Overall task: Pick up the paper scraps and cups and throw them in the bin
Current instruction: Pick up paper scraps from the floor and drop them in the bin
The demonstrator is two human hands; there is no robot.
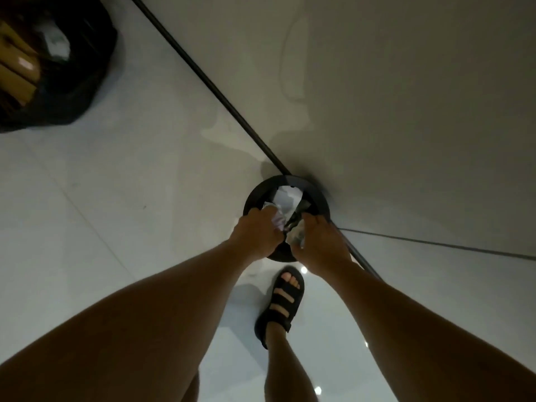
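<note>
Both hands are held close together directly over the open mouth of the bin (320, 195), side by side and nearly touching. The left hand (255, 235) is curled around a crumpled whitish paper scrap (276, 223), its knuckles turned up toward the camera. The right hand (322, 246) is closed in the same way around a second crumpled scrap (299, 237). A darker, twisted piece (296, 219) is seen between the two hands; which hand holds it cannot be told. Just beyond the fingertips, inside the bin, a larger white sheet (287, 197) is lying against the far wall of the bin.

The bin is round and black and is set on the floor (116, 184) at its far edge, against the wall (406, 97), where a dark skirting line (203, 79) runs. Near the bin, below the hands, a foot in a black strapped sandal (282, 300) is planted on the pale glossy tiles. At the far left corner of the floor, well apart from the bin, a black bag (87, 82) with cardboard (17, 68) in it is seen.
</note>
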